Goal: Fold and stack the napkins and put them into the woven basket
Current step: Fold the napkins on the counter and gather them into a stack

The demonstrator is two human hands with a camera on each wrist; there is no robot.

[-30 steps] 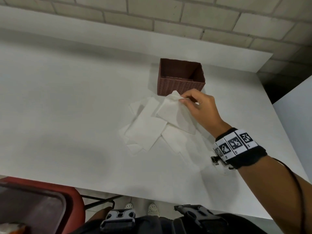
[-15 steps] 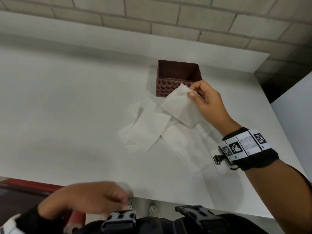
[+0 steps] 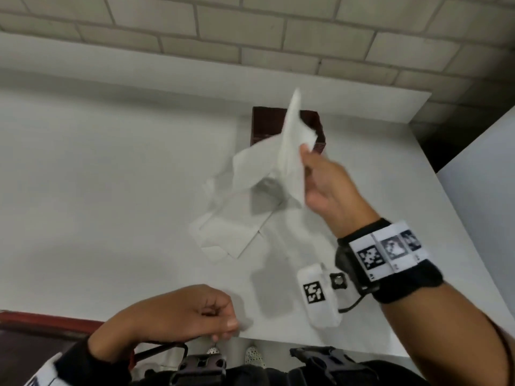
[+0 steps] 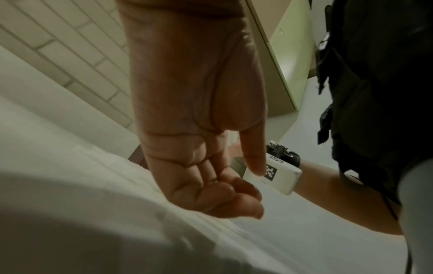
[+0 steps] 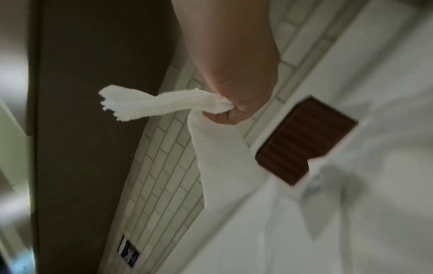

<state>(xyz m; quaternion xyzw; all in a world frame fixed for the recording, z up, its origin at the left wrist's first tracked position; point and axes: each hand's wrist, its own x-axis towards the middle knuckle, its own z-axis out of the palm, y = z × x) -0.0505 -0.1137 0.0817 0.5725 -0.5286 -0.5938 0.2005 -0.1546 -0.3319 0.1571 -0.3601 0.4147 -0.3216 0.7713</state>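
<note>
Clearly the job is barely begun. Furthest left, the left hand (image 3: 178, 316) hovers over the near edge of the white table (image 3: 83, 190) with its fingers loosely curled and nothing in them; the left wrist view shows the palm bare. Toward the middle, the remaining napkins (image 3: 231, 227) lie in a loose, overlapping heap on the table, unfolded flat sheets with no neat stack among them as far as can be seen. Just right of the heap, the right hand (image 3: 326, 188) pinches one napkin (image 3: 278, 162) by an edge between thumb and fingers and holds it clear of the table, hanging open and rumpled. Behind it stands the woven basket (image 3: 260, 126), partly hidden by the lifted sheet; what shows of its inside looks bare. So I judge every fold, the stacking and the loading all remain.
</note>
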